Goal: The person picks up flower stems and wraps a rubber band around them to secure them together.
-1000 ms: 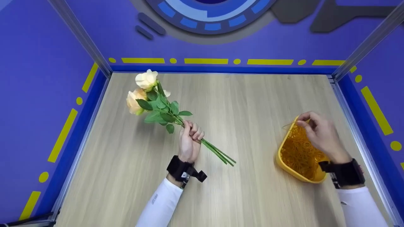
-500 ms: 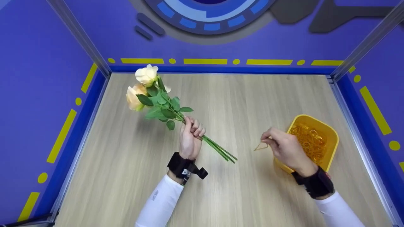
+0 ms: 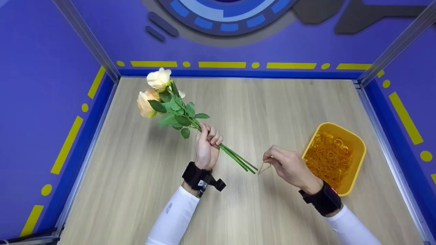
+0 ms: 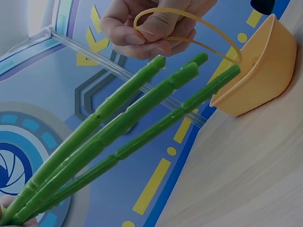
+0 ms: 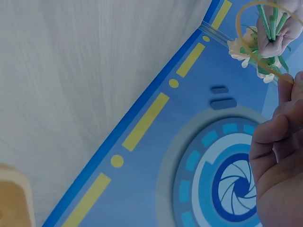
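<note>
My left hand (image 3: pixel 207 146) grips a small bunch of roses (image 3: pixel 159 80) by the stems, with cream and peach blooms to the upper left and green leaves just above the fist. The bare green stems (image 4: pixel 137 113) stick out past the hand toward the lower right. My right hand (image 3: pixel 286 166) pinches a thin yellow rubber band (image 3: pixel 264 167) between thumb and fingertips. In the left wrist view the rubber band hangs as an open loop right by the cut stem ends, overlapping one of them.
A yellow plastic tub (image 3: pixel 359 160) full of rubber bands (image 3: pixel 328 156) stands on the wooden table (image 3: pixel 238 211) to the right, beside my right forearm. Blue panels (image 3: pixel 218 51) with yellow dashes wall in the back and both sides.
My right hand has come out from over the tub and moved left to the stem ends, bringing a rubber band. The left hand with the roses has shifted only slightly upward.
</note>
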A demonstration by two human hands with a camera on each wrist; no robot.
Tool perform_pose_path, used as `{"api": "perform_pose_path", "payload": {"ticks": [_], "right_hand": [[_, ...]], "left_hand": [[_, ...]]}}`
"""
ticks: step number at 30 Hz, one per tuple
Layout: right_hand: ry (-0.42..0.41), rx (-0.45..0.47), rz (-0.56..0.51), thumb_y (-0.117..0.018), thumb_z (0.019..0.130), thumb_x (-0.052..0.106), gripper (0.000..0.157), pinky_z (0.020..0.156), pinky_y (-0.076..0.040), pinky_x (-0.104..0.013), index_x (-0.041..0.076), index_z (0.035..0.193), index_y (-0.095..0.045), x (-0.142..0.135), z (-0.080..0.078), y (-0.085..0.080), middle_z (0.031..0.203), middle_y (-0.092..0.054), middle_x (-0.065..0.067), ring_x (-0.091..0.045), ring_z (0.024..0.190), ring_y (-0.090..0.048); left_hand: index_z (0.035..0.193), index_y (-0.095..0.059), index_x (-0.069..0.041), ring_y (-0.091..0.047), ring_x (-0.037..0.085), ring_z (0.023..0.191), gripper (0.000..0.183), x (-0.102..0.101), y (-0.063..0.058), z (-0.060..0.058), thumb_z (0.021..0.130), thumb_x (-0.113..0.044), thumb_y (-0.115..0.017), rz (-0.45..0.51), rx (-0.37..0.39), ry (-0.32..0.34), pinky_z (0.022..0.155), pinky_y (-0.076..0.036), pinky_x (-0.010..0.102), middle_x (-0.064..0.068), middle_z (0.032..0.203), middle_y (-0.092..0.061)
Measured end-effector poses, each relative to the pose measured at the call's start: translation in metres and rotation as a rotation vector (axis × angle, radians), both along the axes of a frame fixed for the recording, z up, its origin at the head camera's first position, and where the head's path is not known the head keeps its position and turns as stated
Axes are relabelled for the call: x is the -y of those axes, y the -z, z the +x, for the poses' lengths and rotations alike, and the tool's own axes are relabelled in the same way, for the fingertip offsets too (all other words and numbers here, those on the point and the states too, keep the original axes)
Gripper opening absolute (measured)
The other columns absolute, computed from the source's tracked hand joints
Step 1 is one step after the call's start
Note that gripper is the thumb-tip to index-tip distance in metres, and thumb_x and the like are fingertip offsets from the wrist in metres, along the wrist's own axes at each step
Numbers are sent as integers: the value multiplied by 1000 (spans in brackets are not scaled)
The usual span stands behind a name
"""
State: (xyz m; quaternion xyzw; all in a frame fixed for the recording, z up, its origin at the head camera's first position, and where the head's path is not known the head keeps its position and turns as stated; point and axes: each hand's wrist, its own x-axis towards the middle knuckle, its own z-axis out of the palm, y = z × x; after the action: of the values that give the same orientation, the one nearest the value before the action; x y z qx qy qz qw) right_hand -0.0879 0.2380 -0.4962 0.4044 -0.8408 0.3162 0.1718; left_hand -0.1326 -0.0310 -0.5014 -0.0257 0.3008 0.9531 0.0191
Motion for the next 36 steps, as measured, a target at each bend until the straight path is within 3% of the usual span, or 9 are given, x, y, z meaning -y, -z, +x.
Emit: {"api": "perform_pose_path", "payload": {"ticks": [10, 18, 26, 36], "right_hand": [[-23, -5, -79, -78, 84, -16, 30, 65, -56, -19, 9, 96, -67, 12, -6, 5, 86, -68, 2, -7, 74, -67], [-29, 108, -181, -77, 86, -13, 23, 63, -51, -14, 7, 94, -71, 21, -16, 10, 87, -73, -2, -9, 70, -65], [8, 197, -283, -81, 86, -7, 18, 51, -34, -12, 10, 92, -76, 34, -22, 9, 78, -72, 0, -1, 57, -44], [37, 256, -337, -81, 86, -6, 15, 49, -32, -15, 8, 91, -78, 44, -36, 10, 75, -72, -2, 3, 57, -40]], "left_hand": [[89, -34, -17, -26, 4, 55, 35, -3, 2, 2, 116, -37, -21, 8, 15, 19, 56, -27, 18, -10, 68, -26], [88, -36, -17, -29, 3, 54, 37, -8, 3, 5, 116, -34, -19, 5, 18, 33, 55, -27, 18, -9, 67, -26], [87, -37, -17, -29, 3, 54, 37, -10, 7, 5, 116, -36, -21, 11, 12, 46, 55, -27, 18, -9, 66, -26], [87, -38, -17, -28, 4, 54, 38, -13, 7, 7, 116, -35, -21, 1, 17, 74, 56, -27, 18, -9, 66, -26]]}}
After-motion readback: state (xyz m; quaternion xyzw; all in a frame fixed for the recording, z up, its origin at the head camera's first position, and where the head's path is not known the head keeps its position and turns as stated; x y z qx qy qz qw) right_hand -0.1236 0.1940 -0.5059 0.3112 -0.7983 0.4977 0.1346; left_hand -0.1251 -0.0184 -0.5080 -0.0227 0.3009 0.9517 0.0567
